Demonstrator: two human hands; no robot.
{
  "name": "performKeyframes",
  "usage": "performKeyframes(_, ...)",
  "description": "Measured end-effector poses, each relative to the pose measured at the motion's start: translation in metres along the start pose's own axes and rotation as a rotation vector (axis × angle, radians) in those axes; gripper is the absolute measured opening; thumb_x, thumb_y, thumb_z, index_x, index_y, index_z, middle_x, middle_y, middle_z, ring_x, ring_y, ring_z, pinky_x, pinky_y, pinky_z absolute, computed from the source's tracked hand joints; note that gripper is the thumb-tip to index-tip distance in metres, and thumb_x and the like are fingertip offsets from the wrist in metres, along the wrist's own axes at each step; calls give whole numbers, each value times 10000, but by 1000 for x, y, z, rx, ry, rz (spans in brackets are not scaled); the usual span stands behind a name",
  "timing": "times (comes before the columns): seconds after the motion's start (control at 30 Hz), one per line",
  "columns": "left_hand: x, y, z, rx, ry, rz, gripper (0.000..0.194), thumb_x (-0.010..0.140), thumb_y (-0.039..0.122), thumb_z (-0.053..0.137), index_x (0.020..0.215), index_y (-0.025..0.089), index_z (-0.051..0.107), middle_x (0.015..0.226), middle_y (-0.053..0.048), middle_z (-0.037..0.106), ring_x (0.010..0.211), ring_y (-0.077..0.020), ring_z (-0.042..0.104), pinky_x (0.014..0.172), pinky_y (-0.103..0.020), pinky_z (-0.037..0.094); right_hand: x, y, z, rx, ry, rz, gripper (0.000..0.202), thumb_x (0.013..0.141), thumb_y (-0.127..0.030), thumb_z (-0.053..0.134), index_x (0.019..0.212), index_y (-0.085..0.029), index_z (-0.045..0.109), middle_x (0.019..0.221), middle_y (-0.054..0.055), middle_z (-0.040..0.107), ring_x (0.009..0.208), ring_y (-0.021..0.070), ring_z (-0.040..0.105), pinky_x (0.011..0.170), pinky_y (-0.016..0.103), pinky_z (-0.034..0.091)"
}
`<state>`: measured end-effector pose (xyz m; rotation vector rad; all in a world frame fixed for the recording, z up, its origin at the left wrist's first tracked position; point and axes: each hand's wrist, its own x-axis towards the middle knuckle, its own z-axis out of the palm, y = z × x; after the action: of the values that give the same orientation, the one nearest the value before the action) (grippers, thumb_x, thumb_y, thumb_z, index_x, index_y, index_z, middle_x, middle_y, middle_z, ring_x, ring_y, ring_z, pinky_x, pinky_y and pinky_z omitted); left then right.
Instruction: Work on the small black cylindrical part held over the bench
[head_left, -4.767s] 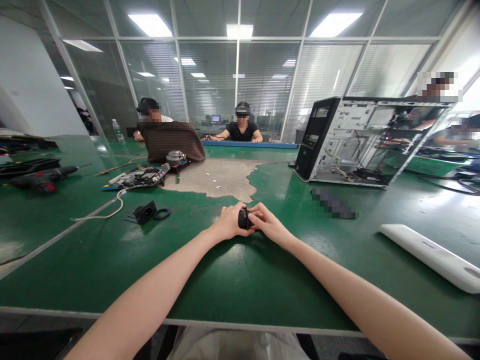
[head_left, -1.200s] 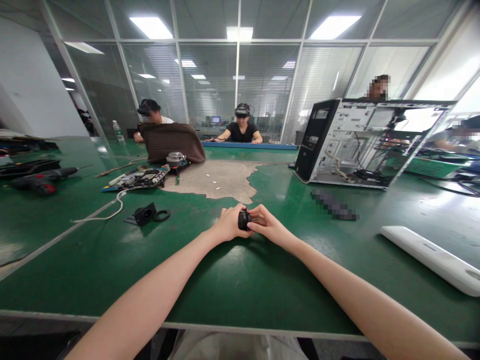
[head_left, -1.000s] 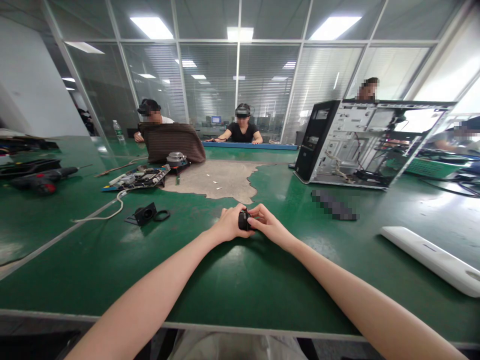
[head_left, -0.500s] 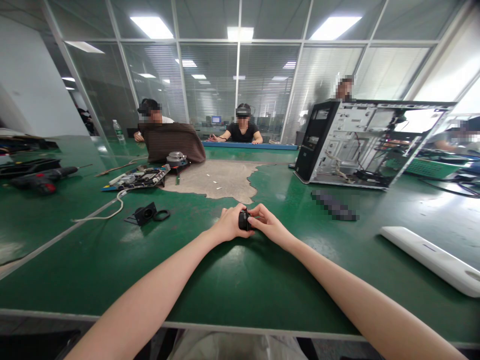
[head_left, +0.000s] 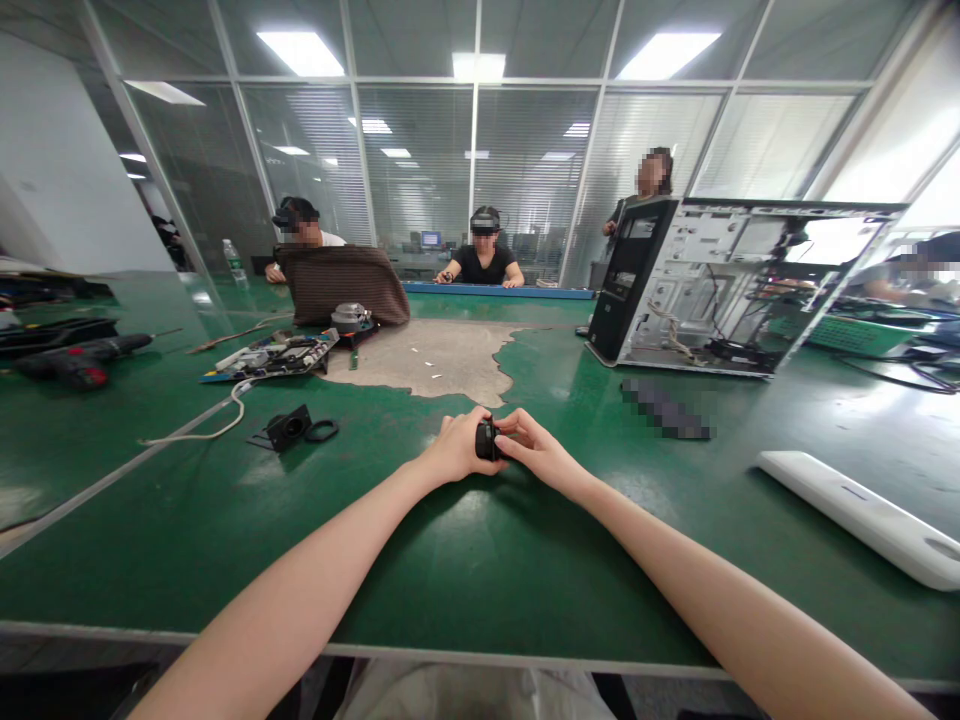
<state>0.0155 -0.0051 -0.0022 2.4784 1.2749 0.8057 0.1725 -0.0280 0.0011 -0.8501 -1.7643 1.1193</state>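
Both hands meet over the green table around a small black cylindrical part; its exact kind I cannot make out. My left hand wraps its fingers and thumb round the left side. My right hand pinches the right side, thumb in front and fingers above. Farther left on the table lie a black square bracket with a round opening and, beside it, a flat black ring.
Left lie a cordless drill, a circuit board and a white cable. An open computer case stands at right, a long white object nearer me. Seated people face the table; a person stands behind the case.
My hands stay in nearly the same place on the black part. Behind the computer case, the standing person has moved left and shows more of the body.
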Motion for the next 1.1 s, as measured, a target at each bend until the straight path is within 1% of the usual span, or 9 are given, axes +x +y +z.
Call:
performKeyframes(0.07, 0, 0, 0, 1, 1, 5, 572, 510, 462, 644, 974, 226, 407, 914, 0, 557, 816, -219, 538, 771, -338, 318, 1, 1, 1, -18, 30, 4, 211, 724, -349, 537, 852, -200, 458, 862, 8, 543, 798, 130, 546, 752, 316, 458)
performKeyframes(0.2, 1, -2, 1, 2, 6, 29, 562, 527, 477, 631, 976, 226, 406, 913, -2, 557, 811, -212, 536, 766, -332, 323, 3, 5, 1, -45, 54, 43, 263, 721, -338, 541, 929, -200, 458, 905, 28, 545, 841, 142, 543, 786, 336, 443)
performKeyframes(0.3, 0, -3, 1, 6, 9, 36, 579, 522, 491, 630, 982, 223, 401, 903, -2, 558, 804, -211, 536, 765, -333, 322, 2, 6, -1, -46, 25, 64, 254, 728, -332, 531, 931, -197, 459, 938, 33, 541, 853, 144, 545, 792, 340, 441)
performKeyframes(0.4, 0, -4, 1, 15, 13, 40, 558, 534, 480, 625, 976, 225, 401, 892, 3, 558, 792, -206, 538, 764, -334, 319, 0, 4, -1, -16, -25, 32, 245, 719, -316, 548, 912, -207, 443, 944, 23, 538, 857, 139, 545, 780, 325, 447)
performKeyframes(0.47, 0, -4, 2, 19, 13, 44, 549, 539, 474, 622, 975, 225, 401, 893, 6, 556, 791, -204, 539, 762, -332, 320, -1, 2, 0, -5, -32, 14, 241, 717, -314, 552, 900, -211, 436, 929, 17, 536, 842, 135, 546, 760, 314, 452)
performKeyframes(0.63, 1, -6, 3, 17, 18, 42, 589, 514, 493, 634, 979, 220, 399, 898, 2, 554, 794, -208, 537, 761, -332, 323, 0, 1, 3, -35, 27, -5, 180, 749, -339, 505, 839, -195, 445, 860, 10, 533, 785, 128, 546, 740, 310, 447)
performKeyframes(0.83, 1, -7, 4, 19, 9, 38, 599, 521, 520, 621, 990, 220, 400, 899, -5, 555, 802, -215, 533, 752, -330, 328, 2, 7, 1, -79, 58, 53, 265, 746, -335, 504, 954, -184, 444, 928, 41, 528, 844, 140, 535, 764, 324, 444)
performKeyframes(1.0, 1, -7, 3, 30, 12, 44, 569, 539, 495, 617, 987, 222, 397, 896, -1, 554, 789, -207, 535, 745, -321, 330, -1, 3, 1, -49, -6, 34, 248, 724, -324, 538, 911, -200, 434, 938, 29, 523, 812, 136, 543, 719, 310, 457)
performKeyframes(1.1, 0, -6, 3, 34, 11, 38, 577, 528, 500, 622, 981, 221, 397, 886, 1, 555, 784, -208, 535, 743, -320, 330, -1, 0, 2, -24, 6, 21, 199, 740, -330, 516, 867, -200, 435, 886, 13, 519, 755, 121, 545, 691, 295, 454)
